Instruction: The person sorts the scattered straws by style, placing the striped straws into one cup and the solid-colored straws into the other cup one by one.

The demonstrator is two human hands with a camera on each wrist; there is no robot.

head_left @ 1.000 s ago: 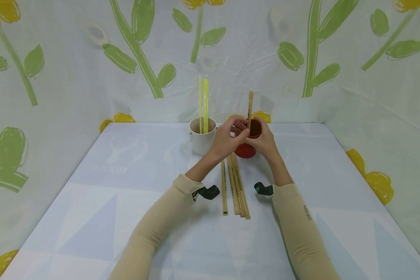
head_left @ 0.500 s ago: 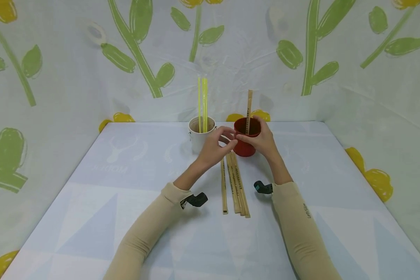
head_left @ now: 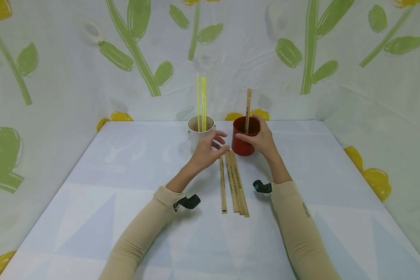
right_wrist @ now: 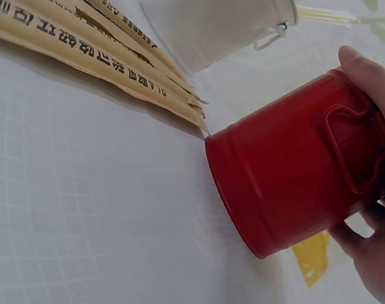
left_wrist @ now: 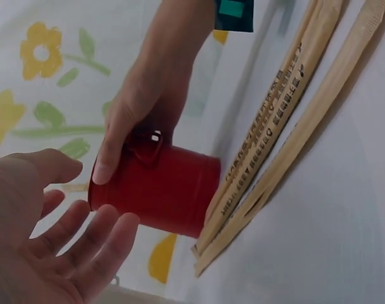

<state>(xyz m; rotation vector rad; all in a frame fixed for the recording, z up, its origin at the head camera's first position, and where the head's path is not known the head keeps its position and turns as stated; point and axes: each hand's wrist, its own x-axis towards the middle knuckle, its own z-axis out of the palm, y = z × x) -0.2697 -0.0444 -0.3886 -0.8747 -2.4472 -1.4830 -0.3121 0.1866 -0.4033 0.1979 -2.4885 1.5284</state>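
- I see the bench (head_left: 91, 217) first. It is big and pale, and it runs out to flowered cloth walls (head_left: 38, 77) on the left, the back and the right.
- There is lots of bare room on the left and right sides of the bench, and near the front edge too.
- My right hand (head_left: 260, 140) wraps around the red cup (head_left: 240, 144). The thumb sits on the side and the fingers curl around the back.
- The red cup stands near the back edge of the bench, in the middle. One paper-wrapped stick (head_left: 247, 109) stands upright inside it.
- The white cup (head_left: 196, 134) stands just to the left of the red cup, a small gap apart. Yellow straws (head_left: 202, 101) stick straight up out of it.
- My left hand (head_left: 210, 149) is spread wide and holds nothing. It floats in front of the white cup, near the red cup.
- A bunch of wrapped sticks (head_left: 235, 182) lies flat on the bench between my two arms. Their far tips come right up to the bottom of the red cup.
- One stick (head_left: 223, 184) lies a little apart on the left of the bunch.
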